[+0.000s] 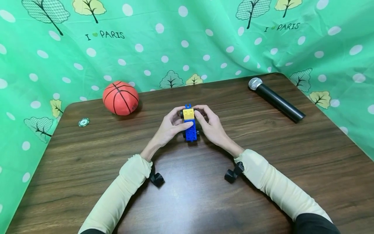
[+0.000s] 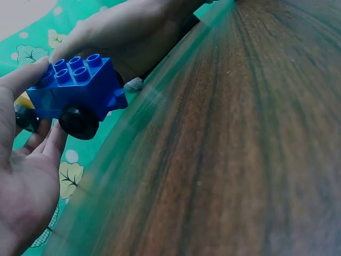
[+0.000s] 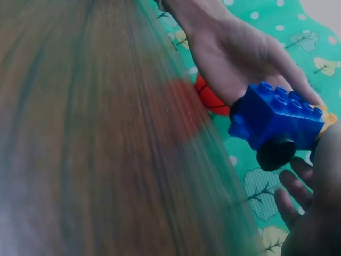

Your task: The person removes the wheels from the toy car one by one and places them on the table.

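Sleeves (image 1: 114, 194), grips (image 1: 167, 127) on toy (image 1: 191, 134), table edge (image 1: 216, 83) beyond

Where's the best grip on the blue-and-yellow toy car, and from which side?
I'd pinch the blue block by its flat sides, above the wheels, coming from the person's side. The left hand and right hand crowd the yellow block, while the blue near end looks freer.

glossy plastic here on the toy-brick car (image 1: 191, 134), mid-frame; smooth wood-grain tabletop (image 1: 178, 195) shining lower centre; cloth backdrop (image 1: 198, 22) up top
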### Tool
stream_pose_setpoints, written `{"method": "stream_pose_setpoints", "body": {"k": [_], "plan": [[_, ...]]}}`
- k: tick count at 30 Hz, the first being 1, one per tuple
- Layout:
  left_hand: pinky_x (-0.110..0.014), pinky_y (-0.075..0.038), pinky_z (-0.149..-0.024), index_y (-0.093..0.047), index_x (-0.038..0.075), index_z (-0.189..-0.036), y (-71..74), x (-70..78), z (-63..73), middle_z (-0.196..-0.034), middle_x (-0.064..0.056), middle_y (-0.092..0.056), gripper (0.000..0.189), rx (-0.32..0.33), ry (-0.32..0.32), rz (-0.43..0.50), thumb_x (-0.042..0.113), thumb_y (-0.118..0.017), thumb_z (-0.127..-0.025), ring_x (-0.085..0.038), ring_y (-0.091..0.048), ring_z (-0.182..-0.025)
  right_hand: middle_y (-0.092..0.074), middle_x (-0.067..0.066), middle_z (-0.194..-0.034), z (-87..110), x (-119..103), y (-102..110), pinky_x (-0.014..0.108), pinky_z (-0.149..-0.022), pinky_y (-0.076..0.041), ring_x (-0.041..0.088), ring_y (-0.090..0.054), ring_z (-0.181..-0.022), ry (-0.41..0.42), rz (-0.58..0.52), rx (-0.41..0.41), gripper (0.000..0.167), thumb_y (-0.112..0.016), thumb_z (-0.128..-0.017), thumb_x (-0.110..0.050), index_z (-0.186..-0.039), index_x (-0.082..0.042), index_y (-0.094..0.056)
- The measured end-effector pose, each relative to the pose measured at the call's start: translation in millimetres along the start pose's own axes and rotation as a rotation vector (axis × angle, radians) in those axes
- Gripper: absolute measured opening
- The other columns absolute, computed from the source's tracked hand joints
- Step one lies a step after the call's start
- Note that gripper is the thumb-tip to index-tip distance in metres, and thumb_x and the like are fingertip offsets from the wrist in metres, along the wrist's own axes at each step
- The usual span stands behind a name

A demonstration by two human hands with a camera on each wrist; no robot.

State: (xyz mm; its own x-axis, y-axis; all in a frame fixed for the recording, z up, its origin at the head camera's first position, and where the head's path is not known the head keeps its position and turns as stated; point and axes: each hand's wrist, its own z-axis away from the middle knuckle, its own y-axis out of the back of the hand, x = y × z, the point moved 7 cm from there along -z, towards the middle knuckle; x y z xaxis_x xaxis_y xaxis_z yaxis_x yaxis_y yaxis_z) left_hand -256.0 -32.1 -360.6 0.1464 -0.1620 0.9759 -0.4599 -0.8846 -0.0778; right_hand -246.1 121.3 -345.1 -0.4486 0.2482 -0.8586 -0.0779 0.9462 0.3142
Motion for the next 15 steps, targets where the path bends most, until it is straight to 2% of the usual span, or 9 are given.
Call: {"method": "stream_pose_setpoints", "body": {"k": [7,12,15], "plan": [[-0.033,-0.056,-0.091,-0.045,-0.002,-0.148,1.7,-0.3,-0.1,-0.127,-0.024,-0.063,0.058,0.023,0.005,-0.014,-0.006,-0.067,-0.094,-0.03,-0.067,-0.112,-0.061,0.018,-0.117,-1.6,0.9,-6.4,0.031,-0.089,-0.046,0.022,-0.055,-0.102,-0.007,-0.099,-0.015,0.03,-0.044,-0.113,-0.014,-0.134,0.004,-0.054],[-0.032,-0.056,-0.089,-0.046,-0.003,-0.145,1.0,-0.9,-1.0,-0.122,-0.026,-0.068,0.056,0.035,0.009,-0.024,-0.005,-0.068,-0.093,-0.031,-0.069,-0.11,-0.059,0.016,-0.123,-2.3,3.6,-11.4,0.035,-0.09,-0.046,0.023,-0.056,-0.106,-0.047,-0.083,-0.046,0.035,-0.038,-0.114,-0.022,-0.138,0.0,-0.051],[-0.032,-0.057,-0.088,-0.047,-0.004,-0.144,1.7,-0.7,-0.3,-0.12,-0.025,-0.069,0.055,0.052,0.012,-0.024,-0.007,-0.068,-0.093,-0.03,-0.07,-0.109,-0.06,0.016,-0.126,-2.4,3.0,-13.2,0.037,-0.092,-0.047,0.024,-0.057,-0.109,-0.04,-0.057,-0.049,0.036,-0.037,-0.115,-0.024,-0.139,-0.002,-0.051]]}}
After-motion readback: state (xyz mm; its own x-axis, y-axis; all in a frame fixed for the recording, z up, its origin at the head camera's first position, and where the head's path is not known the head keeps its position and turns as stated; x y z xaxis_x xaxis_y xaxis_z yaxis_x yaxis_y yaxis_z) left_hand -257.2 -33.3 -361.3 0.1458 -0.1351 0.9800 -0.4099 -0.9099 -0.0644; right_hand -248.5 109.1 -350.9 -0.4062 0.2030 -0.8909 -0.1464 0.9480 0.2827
